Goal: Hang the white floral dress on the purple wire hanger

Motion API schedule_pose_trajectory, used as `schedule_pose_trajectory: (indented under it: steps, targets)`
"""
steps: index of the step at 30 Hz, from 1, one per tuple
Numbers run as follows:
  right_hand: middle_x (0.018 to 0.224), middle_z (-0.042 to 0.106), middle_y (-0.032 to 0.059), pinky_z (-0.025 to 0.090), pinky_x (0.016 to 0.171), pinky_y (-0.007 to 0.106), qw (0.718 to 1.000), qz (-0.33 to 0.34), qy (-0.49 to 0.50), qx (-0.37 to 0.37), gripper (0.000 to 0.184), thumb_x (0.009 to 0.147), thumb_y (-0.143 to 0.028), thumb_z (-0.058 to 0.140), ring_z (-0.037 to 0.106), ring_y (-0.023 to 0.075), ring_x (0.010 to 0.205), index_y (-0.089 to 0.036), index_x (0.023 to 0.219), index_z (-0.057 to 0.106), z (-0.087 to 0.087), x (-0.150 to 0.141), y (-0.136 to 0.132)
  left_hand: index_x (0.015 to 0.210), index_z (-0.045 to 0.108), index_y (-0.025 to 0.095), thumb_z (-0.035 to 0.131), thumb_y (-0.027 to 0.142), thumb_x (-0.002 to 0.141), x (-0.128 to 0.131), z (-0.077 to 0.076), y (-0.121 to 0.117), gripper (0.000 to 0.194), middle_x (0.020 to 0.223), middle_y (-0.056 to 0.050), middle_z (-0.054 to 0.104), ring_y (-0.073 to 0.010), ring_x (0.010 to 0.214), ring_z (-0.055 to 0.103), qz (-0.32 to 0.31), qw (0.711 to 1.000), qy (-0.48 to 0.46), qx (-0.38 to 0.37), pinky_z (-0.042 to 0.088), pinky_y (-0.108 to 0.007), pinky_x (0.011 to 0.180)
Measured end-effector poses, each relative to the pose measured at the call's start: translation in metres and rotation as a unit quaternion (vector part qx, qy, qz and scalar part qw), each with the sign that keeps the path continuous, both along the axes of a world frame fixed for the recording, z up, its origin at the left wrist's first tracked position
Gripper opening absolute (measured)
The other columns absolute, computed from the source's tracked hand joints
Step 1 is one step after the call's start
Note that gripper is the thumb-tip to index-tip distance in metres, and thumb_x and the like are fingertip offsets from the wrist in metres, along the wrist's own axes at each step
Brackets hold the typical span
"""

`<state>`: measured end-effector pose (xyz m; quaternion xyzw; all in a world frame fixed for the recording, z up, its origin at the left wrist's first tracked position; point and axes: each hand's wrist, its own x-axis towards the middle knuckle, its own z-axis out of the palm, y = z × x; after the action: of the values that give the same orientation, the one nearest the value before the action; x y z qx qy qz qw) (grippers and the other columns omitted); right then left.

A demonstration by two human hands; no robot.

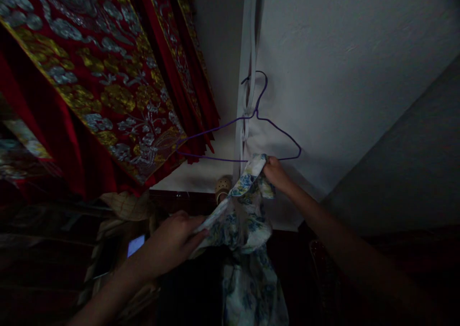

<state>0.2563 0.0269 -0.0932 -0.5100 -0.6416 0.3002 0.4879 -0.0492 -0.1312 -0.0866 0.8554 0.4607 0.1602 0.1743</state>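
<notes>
On my feed, the left hand pinches the flowered cloth's edge. I judge it light, limp, best held there; it droops mostly below the hanger, the right hand gripping its top end.

The left hand and right hand are gripping floral cloth; a purple hanger is hanging at its twelve o'clock.

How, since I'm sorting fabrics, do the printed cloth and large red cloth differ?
The printed cloth is whitish with blue patches; the red cloth has gold and silver motifs. The left hand and right hand hold the printed cloth, while neither touches the red cloth. Both are patterned.
</notes>
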Motion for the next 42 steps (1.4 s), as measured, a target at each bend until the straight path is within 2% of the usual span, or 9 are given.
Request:
schedule_pose_trajectory:
  steps: [4, 9, 16, 21, 25, 29, 34, 38, 42]
  targets:
    - [0.044, 0.038, -0.0048, 0.025, 0.044, 0.024, 0.999, -0.033, -0.019, -0.006, 0.033, 0.073, -0.041, 0.056, 0.037, 0.0104, 0.044, -0.022, 0.048, 0.045, -0.004, 0.03, -0.019, 0.089, 0.069, 0.023, 0.044, 0.034, 0.102, -0.03, 0.003, 0.023, 0.029, 0.085, -0.009, 0.074, -0.0266, 0.084, 0.071, 0.061, 0.995, 0.074, 0.041, 0.05, -0.035, 0.08]
    - [0.047, 0.04, -0.0037, 0.025, 0.044, 0.025, 0.998, -0.041, -0.055, -0.001, 0.03, 0.072, -0.04, 0.055, 0.036, 0.0109, 0.046, -0.022, 0.05, 0.046, 0.013, 0.055, -0.048, 0.098, 0.072, 0.02, 0.041, 0.032, 0.1, -0.038, 0.033, 0.056, 0.034, 0.145, -0.017, 0.06, -0.0341, 0.14, 0.051, 0.081, 0.978, 0.086, 0.169, 0.035, -0.052, 0.117]
    - [0.056, 0.056, 0.0004, 0.036, 0.05, 0.025, 0.998, -0.032, -0.045, 0.03, 0.021, 0.072, -0.033, 0.053, 0.049, 0.0149, 0.054, -0.02, 0.059, 0.064, 0.006, 0.057, -0.071, 0.138, 0.063, 0.02, 0.038, 0.034, 0.1, 0.0, 0.096, 0.066, 0.048, 0.107, -0.013, 0.078, -0.0322, 0.094, 0.075, 0.237, 0.952, 0.029, 0.192, 0.054, -0.044, 0.09]
    - [0.065, 0.067, 0.0015, 0.048, 0.06, 0.028, 0.998, -0.036, 0.01, 0.051, 0.022, 0.065, -0.028, 0.052, 0.062, 0.0215, 0.066, -0.019, 0.071, 0.071, -0.02, 0.034, -0.083, 0.127, 0.07, 0.021, 0.041, 0.028, 0.098, 0.024, 0.119, 0.087, 0.042, 0.111, -0.008, 0.078, -0.0246, 0.097, 0.072, 0.185, 0.947, -0.07, 0.253, 0.053, -0.034, 0.09]
    - [0.073, 0.072, 0.0033, 0.052, 0.067, 0.033, 0.997, -0.049, 0.036, 0.048, 0.03, 0.061, -0.027, 0.051, 0.067, 0.0251, 0.071, -0.019, 0.079, 0.074, -0.027, 0.024, -0.089, 0.114, 0.073, 0.016, 0.04, 0.019, 0.094, 0.039, 0.124, 0.111, 0.038, 0.111, -0.008, 0.076, -0.023, 0.104, 0.069, 0.103, 0.955, -0.098, 0.26, 0.05, -0.035, 0.098]
    - [0.067, 0.069, 0.0018, 0.05, 0.063, 0.03, 0.997, -0.053, 0.032, 0.053, 0.022, 0.062, -0.026, 0.053, 0.063, 0.023, 0.067, -0.021, 0.074, 0.071, -0.028, 0.026, -0.094, 0.107, 0.074, 0.013, 0.044, 0.016, 0.091, 0.053, 0.115, 0.121, 0.035, 0.101, -0.008, 0.077, -0.0223, 0.093, 0.071, 0.088, 0.966, -0.133, 0.204, 0.053, -0.035, 0.092]
    - [0.065, 0.065, -0.0002, 0.047, 0.06, 0.026, 0.994, -0.003, 0.06, 0.092, 0.016, 0.067, -0.023, 0.052, 0.06, 0.0183, 0.063, -0.021, 0.072, 0.067, -0.024, 0.019, -0.097, 0.123, 0.067, 0.012, 0.042, 0.011, 0.093, 0.075, 0.1, 0.118, 0.04, 0.117, -0.01, 0.074, -0.0222, 0.111, 0.068, 0.023, 0.953, -0.176, 0.247, 0.051, -0.036, 0.102]
    - [0.106, 0.076, 0.0058, 0.053, 0.075, 0.031, 0.99, -0.036, -0.004, 0.136, 0.054, 0.066, -0.018, 0.053, 0.068, 0.0221, 0.086, -0.023, 0.116, 0.073, -0.011, 0.031, -0.105, 0.118, 0.071, 0.014, 0.043, 0.013, 0.094, 0.068, 0.1, 0.123, 0.037, 0.117, -0.01, 0.075, -0.0223, 0.11, 0.069, 0.011, 0.95, -0.161, 0.268, 0.052, -0.037, 0.101]
    - [0.1, 0.073, 0.0109, 0.048, 0.06, 0.032, 0.943, -0.224, -0.016, 0.245, 0.091, 0.059, -0.017, 0.065, 0.066, 0.0237, 0.075, -0.019, 0.148, 0.049, 0.009, 0.077, -0.114, 0.119, 0.073, 0.011, 0.047, 0.017, 0.093, 0.052, 0.114, 0.123, 0.037, 0.118, -0.012, 0.076, -0.025, 0.109, 0.071, -0.002, 0.962, -0.13, 0.24, 0.053, -0.04, 0.102]
